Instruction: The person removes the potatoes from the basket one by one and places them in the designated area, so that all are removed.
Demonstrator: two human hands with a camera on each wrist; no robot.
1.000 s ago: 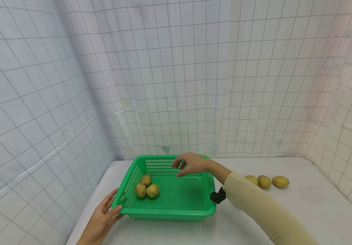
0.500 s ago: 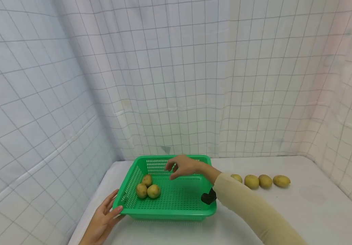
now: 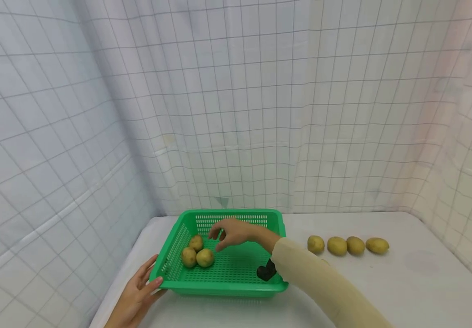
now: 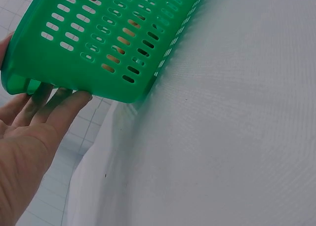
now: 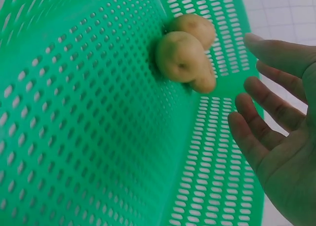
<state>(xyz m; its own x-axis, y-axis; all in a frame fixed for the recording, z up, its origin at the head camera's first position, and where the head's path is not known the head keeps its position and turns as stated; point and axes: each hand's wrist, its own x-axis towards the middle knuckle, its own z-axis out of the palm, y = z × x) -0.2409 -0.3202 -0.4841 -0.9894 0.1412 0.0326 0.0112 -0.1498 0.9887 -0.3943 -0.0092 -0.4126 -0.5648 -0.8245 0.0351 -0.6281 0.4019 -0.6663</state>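
A green plastic basket (image 3: 219, 288) with slotted walls stands on the table. My left hand (image 3: 136, 291) grips its near left corner, thumb over the rim and fingers under it; in the left wrist view the fingers (image 4: 59, 112) lie beneath the rim. Inside, at the left end, three potatoes (image 3: 205, 258) sit close together. My right hand (image 3: 232, 231) hovers inside the basket's outline, just right of the potatoes, its fingers loosely bent and nothing in them. In the right wrist view the right hand (image 5: 281, 122) has its fingers spread apart, short of the potatoes (image 5: 182, 57).
Several more potatoes (image 3: 337, 246) lie in a row on the white table (image 3: 420, 291), right of the basket; another is partly hidden behind the right sleeve (image 3: 318, 278). Grid-patterned white curtains (image 3: 236, 114) hang behind and at both sides.
My right hand has moved left and down, closer to the potatoes in the basket. The sleeve has uncovered potatoes on the table at right. The left hand has stayed at the basket's corner.
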